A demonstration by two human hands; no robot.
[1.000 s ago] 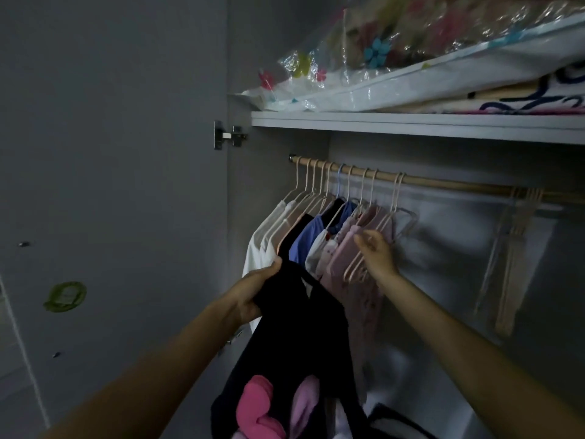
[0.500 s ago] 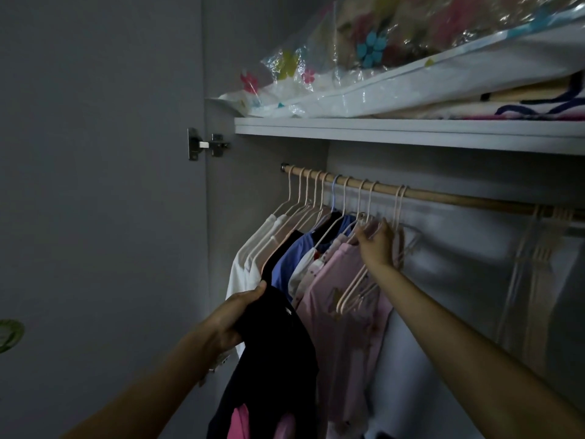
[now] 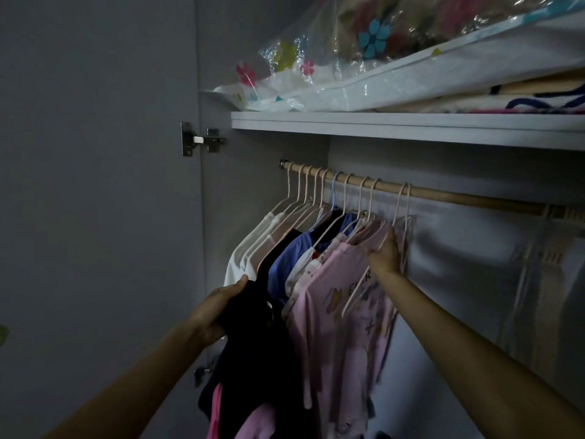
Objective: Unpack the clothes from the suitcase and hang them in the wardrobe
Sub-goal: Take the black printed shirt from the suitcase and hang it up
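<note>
Since the earlier frame, the right hand (image 3: 384,253) has risen closer to the rail (image 3: 443,195), its grip closed on pale hangers (image 3: 364,289) beside the pink shirt (image 3: 332,296), probably to pull one free. Left hand (image 3: 218,307) keeps its grip closed on a bundle of dark clothes (image 3: 253,343) held low in front of the wardrobe, ready for hanging. Bagged bedding (image 3: 395,74) sits on the shelf (image 3: 411,126) above

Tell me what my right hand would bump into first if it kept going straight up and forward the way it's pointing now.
Most likely the pale empty hangers just above the right hand, which already grips them beside the pink shirt. Beyond them comes the wooden rod; depth is hard to judge.
</note>
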